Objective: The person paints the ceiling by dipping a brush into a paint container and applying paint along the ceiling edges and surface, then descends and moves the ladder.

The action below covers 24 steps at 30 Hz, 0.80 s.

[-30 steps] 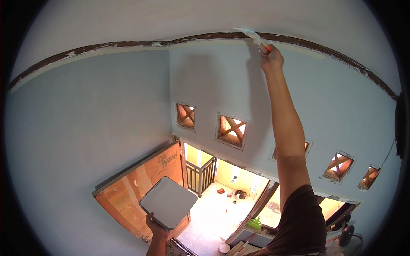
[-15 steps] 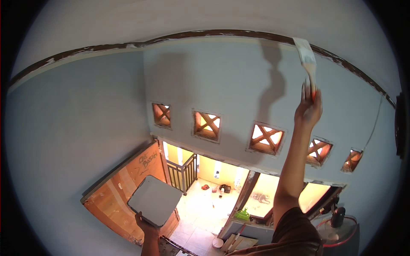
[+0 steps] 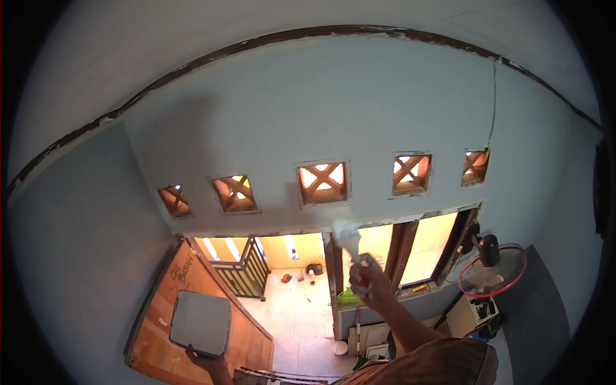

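My right hand is closed around the handle of a paintbrush, its wide bristles pale with paint and slightly blurred. The brush is raised in front of the top of the window frame, below the middle cross-barred vent; whether it touches anything I cannot tell. At the lower left, my left hand grips the near edge of a square grey tray with a dark rim. The tray's flat surface is evenly grey, and I cannot make out whether that is paint. Fingers under it are hidden.
A pale blue wall rises to a dark, paint-smeared trim under the ceiling. Behind the tray stands an open wooden door. A red-rimmed fan is at the right. Several small things lie on the tiled floor beyond the doorway.
My right hand has brought the brush down from the ceiling trim to the window's top. The view has turned right; the tray now appears lower and further left, still in my left hand.
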Tool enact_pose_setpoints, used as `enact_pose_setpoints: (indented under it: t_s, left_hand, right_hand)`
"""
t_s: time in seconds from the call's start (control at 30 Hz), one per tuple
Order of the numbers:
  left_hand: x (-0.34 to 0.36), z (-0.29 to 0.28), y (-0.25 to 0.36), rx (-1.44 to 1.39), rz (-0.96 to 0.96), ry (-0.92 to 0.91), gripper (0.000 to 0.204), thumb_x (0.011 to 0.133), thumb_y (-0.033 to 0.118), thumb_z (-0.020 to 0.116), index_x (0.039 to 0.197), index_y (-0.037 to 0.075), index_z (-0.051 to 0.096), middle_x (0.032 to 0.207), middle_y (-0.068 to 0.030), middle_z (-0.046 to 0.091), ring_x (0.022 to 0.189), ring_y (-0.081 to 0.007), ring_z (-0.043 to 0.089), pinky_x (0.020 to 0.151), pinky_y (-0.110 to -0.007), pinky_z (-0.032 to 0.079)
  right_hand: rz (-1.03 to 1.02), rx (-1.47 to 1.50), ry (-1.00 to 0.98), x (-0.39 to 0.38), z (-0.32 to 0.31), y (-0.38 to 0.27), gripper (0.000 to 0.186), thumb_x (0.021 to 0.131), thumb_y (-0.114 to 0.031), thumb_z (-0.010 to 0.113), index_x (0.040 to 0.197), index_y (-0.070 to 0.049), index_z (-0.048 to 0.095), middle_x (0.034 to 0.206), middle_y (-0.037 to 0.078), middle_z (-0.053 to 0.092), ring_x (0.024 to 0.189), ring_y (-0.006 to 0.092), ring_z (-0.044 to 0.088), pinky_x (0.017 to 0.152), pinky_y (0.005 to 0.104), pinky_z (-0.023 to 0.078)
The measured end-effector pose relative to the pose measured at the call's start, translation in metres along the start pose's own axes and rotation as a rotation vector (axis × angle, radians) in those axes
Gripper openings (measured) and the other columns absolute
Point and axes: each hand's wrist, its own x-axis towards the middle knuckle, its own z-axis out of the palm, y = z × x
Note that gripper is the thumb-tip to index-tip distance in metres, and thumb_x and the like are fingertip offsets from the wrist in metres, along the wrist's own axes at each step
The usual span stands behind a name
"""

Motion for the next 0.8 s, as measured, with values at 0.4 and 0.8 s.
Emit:
enact_pose_setpoints:
  t_s: [0.4,0.8]
  left_hand:
    - [0.027,-0.034,-0.009,0.234,0.389,-0.122,0.061,0.093,0.036,0.065,0.140,0.000,0.049,0.138,-0.0220,0.055,0.122,-0.0361,0.058,0.095,-0.052,0.055]
    - [0.014,0.001,0.003,-0.135,-0.043,-0.030,0.061,0.092,0.050,0.052,0.137,0.009,0.051,0.137,-0.0112,0.055,0.129,-0.0309,0.053,0.104,-0.047,0.046]
  right_hand:
    - [-0.205,-0.546,0.250,-0.032,-0.002,-0.005,0.015,0.105,-0.021,0.059,0.097,-0.009,0.060,0.060,-0.007,0.040,0.048,0.0024,0.034,0.042,0.0217,0.025]
    - [-1.405,-0.701,0.093,0.145,0.183,-0.166,0.026,0.108,-0.020,0.052,0.086,-0.006,0.050,0.067,-0.007,0.038,0.058,0.0006,0.031,0.049,0.0217,0.023]
